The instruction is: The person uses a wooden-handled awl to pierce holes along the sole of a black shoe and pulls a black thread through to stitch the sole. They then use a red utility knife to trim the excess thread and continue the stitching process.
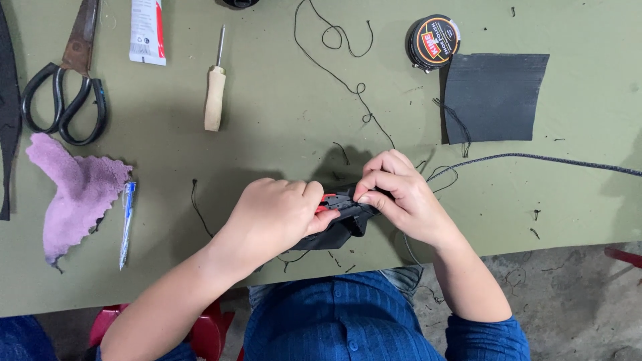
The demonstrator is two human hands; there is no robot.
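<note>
**A:** Head view, looking straight down on an olive-green table (281, 127). What are the hands doing?

**B:** They meet near the table's near edge, about the middle. The left hand (277, 214) is curled into a loose fist, fingers folded tight around the end of a small black piece (344, 224) with a red bit showing at the fingertips. The right hand (401, 197) pinches the same piece from the right, fingers bunched close on its top edge.

**A:** So both are closed on it?

**B:** Yes, both grip it. It sits between them, just above the table; I can't tell whether it touches the surface.

**A:** What lies around?

**B:** At the far left, big scissors (67, 80) with black handles. Beside them to the right, a white tube (147, 30), then an awl (215, 90) with a pale wooden handle. Nearer, on the left, a lilac scrap of cloth (77, 190) with a pen (127, 224) just beside it.

**A:** And on the right?

**B:** A round tin (433, 41) at the far side, touching the corner of a dark square sheet (493, 97). A loose black thread (341, 73) wanders from the far edge down toward the hands, and a grey cord (555, 160) runs off to the right edge.

**A:** The person?

**B:** Blue ribbed sleeves, seated close to the table.
</note>
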